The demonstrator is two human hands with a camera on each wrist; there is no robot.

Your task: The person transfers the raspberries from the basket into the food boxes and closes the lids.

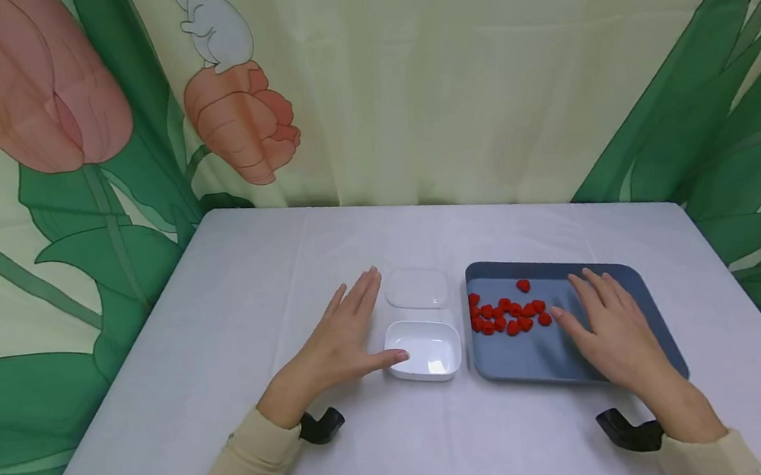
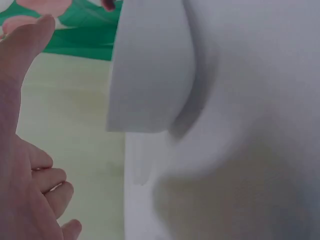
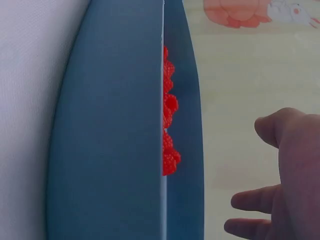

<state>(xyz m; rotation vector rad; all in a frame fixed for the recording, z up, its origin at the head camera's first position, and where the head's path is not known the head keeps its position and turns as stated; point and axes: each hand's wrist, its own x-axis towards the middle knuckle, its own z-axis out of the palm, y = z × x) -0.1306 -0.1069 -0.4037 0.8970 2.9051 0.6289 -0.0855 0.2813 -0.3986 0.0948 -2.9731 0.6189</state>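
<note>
My left hand (image 1: 345, 340) is held with its fingers straight and thumb spread, at the left side of a white rectangular dish (image 1: 428, 347). From above, the thumb overlaps the dish's rim; in the left wrist view the hand (image 2: 20, 170) is apart from the dish wall (image 2: 150, 70). A flat white lid-like piece (image 1: 416, 289) lies just behind the dish. My right hand (image 1: 613, 330), fingers extended, hovers over the right part of a blue-grey tray (image 1: 523, 361) and holds nothing. Several red raspberries (image 1: 525, 324) lie in the tray's left half, also visible past its rim in the right wrist view.
A white cloth (image 1: 274, 278) covers the table. Behind it hangs a curtain (image 1: 442, 94) printed with plants and a rabbit on a carrot. Black wrist mounts (image 1: 321, 427) stick out beside both wrists, low over the table.
</note>
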